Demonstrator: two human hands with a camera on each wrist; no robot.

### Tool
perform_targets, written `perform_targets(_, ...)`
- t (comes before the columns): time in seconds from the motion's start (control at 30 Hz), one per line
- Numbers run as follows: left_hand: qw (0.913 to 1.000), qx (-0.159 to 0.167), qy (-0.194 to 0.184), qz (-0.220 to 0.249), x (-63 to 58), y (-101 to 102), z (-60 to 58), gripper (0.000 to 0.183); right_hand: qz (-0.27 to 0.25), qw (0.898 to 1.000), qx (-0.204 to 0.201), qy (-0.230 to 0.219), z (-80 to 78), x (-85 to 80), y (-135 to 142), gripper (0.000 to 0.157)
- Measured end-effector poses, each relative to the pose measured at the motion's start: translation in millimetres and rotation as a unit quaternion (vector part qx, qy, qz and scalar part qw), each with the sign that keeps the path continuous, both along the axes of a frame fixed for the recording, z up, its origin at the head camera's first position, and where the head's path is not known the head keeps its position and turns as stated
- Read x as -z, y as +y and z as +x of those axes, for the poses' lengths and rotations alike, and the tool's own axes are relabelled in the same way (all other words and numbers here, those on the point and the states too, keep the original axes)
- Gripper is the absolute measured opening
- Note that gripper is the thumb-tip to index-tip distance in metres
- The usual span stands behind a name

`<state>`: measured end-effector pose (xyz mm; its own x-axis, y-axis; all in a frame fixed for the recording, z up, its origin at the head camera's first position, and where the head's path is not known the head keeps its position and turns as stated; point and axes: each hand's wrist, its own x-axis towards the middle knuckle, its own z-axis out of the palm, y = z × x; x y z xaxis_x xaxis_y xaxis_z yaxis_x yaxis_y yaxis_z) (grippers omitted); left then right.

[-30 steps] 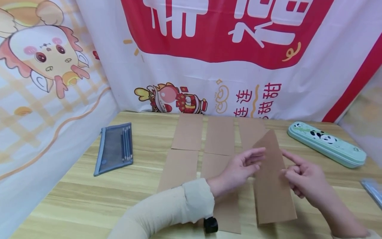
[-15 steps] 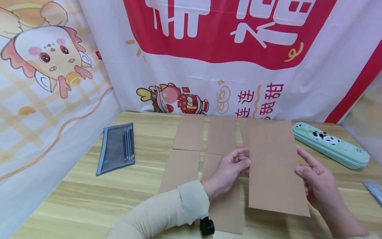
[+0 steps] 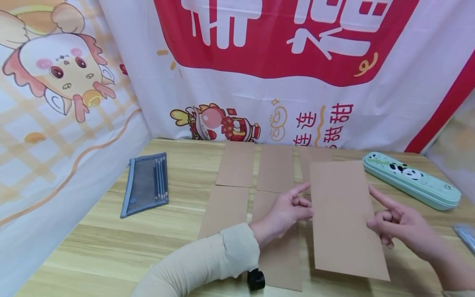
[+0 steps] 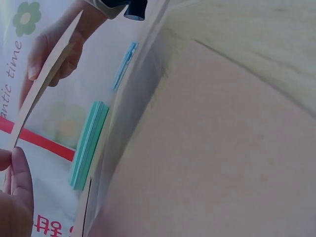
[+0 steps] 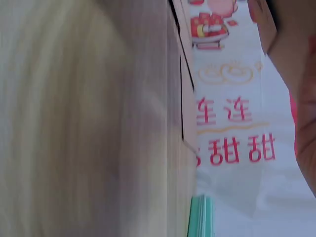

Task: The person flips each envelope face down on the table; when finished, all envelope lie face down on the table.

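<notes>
A plain brown cardboard sheet (image 3: 345, 218) is held tilted above the table, its broad face toward the head camera. My left hand (image 3: 282, 212) pinches its left edge between thumb and fingers; the left wrist view shows that pinch at the end of the sheet (image 4: 47, 74), seen nearly edge-on. On the opposite edge my right hand (image 3: 402, 229) grips with the thumb in front, the index finger extended along the edge and the other fingers curled behind. Below and to the left, several similar brown sheets (image 3: 235, 165) lie in rows on the table, partly covered by my left arm.
A blue mesh pouch (image 3: 142, 185) with several pencils lies at the left of the wood-grain table (image 3: 92, 247). Toward the back right sits a mint panda pencil case (image 3: 412, 177). A bluish object (image 3: 465, 237) shows at the right edge. Printed cloth (image 3: 222, 90) hangs behind.
The held sheet has turned from a narrow, slanted view to face the head camera, then tipped back and dropped slightly. My left hand has gone from loose beside it to pinching its edge.
</notes>
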<state>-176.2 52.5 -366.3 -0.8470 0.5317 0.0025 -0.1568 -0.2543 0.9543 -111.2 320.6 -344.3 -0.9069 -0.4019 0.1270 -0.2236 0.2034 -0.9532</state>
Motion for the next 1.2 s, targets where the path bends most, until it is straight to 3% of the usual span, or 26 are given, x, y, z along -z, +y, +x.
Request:
perform_targets(0.2, 0.9963, 0.040, 0.004, -0.076, 2.8, 3, 4.8, 0.081, 0.028, 0.990, -0.100, -0.096, -7.6, 3.3, 17, 0.086)
perform_targets(0.3, 0.9930, 0.043, -0.004, -0.110, 6.3, 6, 8.3, 0.086, 0.027, 0.982, -0.121, -0.139, -8.9, 9.8, 23, 0.088)
perform_targets(0.5, 0.9872, 0.036, -0.011, -0.155, 9.8, 12, 14.1, 0.088, 0.019, 0.970, -0.157, -0.186, -10.3, 21.0, 30, 0.084)
perform_targets(0.73, 0.9754, 0.032, -0.012, -0.218, 12.9, 15, 15.8, 0.088, 0.018, 0.956, -0.172, -0.236, -13.6, 29.8, 33, 0.082)
perform_targets(0.93, 0.9690, 0.039, -0.006, -0.244, 15.5, 17, 15.3, 0.087, 0.022, 0.953, -0.187, -0.238, -16.3, 38.4, 32, 0.075)
perform_targets(1.2, 0.9634, 0.036, -0.009, -0.265, 13.9, 19, 15.7, 0.087, 0.048, 0.950, -0.175, -0.256, -18.9, 40.0, 31, 0.089)
